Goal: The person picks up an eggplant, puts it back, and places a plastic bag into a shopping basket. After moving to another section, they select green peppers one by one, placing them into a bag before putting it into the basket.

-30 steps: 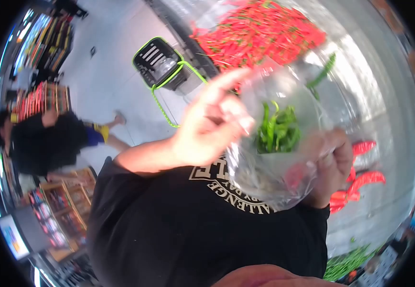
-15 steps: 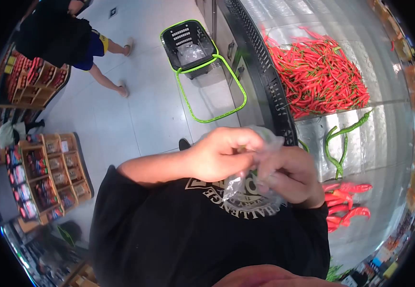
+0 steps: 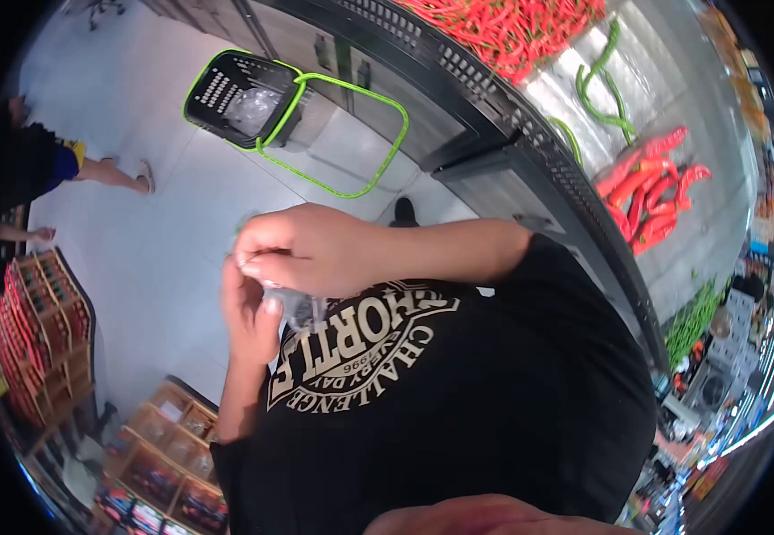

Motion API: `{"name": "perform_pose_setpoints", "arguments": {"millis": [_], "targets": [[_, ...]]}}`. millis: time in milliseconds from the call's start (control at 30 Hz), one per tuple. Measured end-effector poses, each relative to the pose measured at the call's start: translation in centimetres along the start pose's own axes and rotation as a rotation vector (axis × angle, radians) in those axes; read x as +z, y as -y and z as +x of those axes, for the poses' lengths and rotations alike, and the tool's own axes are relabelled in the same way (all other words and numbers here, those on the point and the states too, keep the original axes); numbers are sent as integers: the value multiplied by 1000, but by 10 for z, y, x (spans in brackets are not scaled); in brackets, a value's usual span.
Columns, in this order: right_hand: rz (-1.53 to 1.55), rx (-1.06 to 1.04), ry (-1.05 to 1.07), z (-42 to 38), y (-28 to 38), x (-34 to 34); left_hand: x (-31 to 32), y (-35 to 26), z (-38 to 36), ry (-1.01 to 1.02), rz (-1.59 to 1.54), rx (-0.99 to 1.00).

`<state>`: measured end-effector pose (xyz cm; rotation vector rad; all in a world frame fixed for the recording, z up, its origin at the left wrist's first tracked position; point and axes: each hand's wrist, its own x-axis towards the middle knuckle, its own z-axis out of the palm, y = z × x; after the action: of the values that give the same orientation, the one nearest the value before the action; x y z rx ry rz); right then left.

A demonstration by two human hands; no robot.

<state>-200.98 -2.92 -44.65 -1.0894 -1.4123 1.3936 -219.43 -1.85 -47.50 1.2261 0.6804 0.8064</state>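
Observation:
A clear, crumpled plastic bag (image 3: 305,309) hangs in front of my black shirt, between my two hands. My right hand (image 3: 311,250) reaches across from the right, its thumb and fingers pinched together at the bag's upper part. Just below and to the left, my left hand (image 3: 250,308) is closed against the same plastic, thumb raised. The fingertips of both hands meet. What the bag contains, if anything, I cannot make out. Beyond the hands, a black basket (image 3: 219,89) with a green rim stands on the floor, with clear plastic (image 3: 255,109) inside and its green handle (image 3: 378,183) folded out.
To the right runs a metal display counter with thin red chillies (image 3: 511,31), long green peppers (image 3: 617,89) and larger red peppers (image 3: 650,192). Wooden shelves (image 3: 57,330) hold produce at left. A person (image 3: 39,169) stands at the far left.
The view has turned, so basket and peppers sit elsewhere in it. Both hands, still holding the plastic bag, have shifted from the counter side to the left of my body.

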Motion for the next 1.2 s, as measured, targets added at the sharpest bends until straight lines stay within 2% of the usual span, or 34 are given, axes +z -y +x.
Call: {"name": "perform_pose_setpoints", "arguments": {"millis": [33,100,133,167,233,300,367,400,433,500,567,633,700,767,800,833,900,967,1000,1067,1100,1200], "targets": [[28,9,23,5,-3,5,-5,0,3,28,-4,-20],[73,23,30,11,-11,15,-13,0,6,98,297,49],[39,-29,46,14,-15,21,-19,6,4,40,385,-132],[8,-83,67,16,-18,25,-31,18,3,48,393,-143],[-60,-121,83,21,-26,29,-55,38,4,-50,771,-18],[-243,-315,-3,24,-40,28,-60,42,20,-37,809,2],[-266,-322,-115,20,-65,19,-65,47,36,-111,550,-64],[-242,-317,-184,15,-79,12,-69,52,43,-106,571,-74],[-259,-219,-240,9,-97,4,-73,59,50,-137,589,-111],[-288,113,-273,-2,-126,-18,-84,70,67,-192,643,-135],[-340,417,-329,-22,-176,-41,-93,81,88,-66,712,-94],[-301,504,-438,-52,-239,-61,-105,100,112,-64,756,-69],[-277,713,-491,-80,-287,-79,-113,109,134,-64,789,-65],[-441,718,-428,-105,-331,-100,-125,113,161,-63,917,-140],[-444,822,-425,-112,-347,-110,-135,122,174,-89,967,-38],[-447,929,-421,-118,-362,-117,-144,128,188,-108,971,-41],[-428,966,-409,-127,-389,-131,-165,134,210,-155,1175,-85],[-416,1002,-413,-139,-430,-147,-181,139,233,-185,1204,-113],[-378,1027,-429,-149,-460,-153,-188,142,245,-200,1231,-140],[-234,1114,-480,-145,-476,-160,-201,150,272,-237,1258,-153],[-241,1114,-475,-141,-479,-160,-208,155,286,-260,1286,-162],[-328,1140,-670,-138,-515,-145,-232,180,335,-240,1314,-178]]}}
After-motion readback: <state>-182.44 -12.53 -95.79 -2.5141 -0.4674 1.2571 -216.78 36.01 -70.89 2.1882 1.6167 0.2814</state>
